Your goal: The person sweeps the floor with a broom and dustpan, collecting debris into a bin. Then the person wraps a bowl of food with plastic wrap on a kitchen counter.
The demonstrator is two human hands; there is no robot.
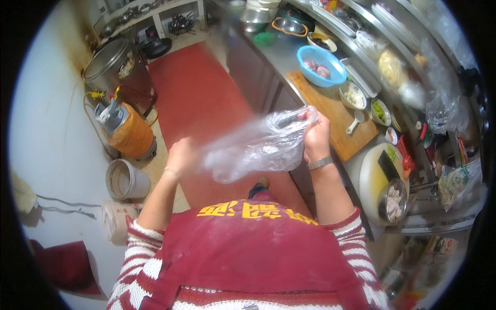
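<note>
A clear plastic bag [263,151] hangs stretched out in front of my apron, above the red floor mat. Its upper right edge is gripped in the fingers of my right hand [317,133], which has a metal watch on the wrist. My left hand [181,155] is beside the bag's other end and blurred by motion; its fingers look curled, but whether they grip the plastic cannot be made out. To the right of my right hand, a wooden cutting board [325,116] lies on the counter with a white measuring spoon [355,122] on it.
A blue plastic basin [339,75] holds pieces of meat. Bowls of chopped food stand beside the board. A round white cutting board [366,166] bears a cleaver [389,167] and a metal bowl [403,197]. At left are an orange-wrapped gas cylinder [130,130] and a bucket [141,180].
</note>
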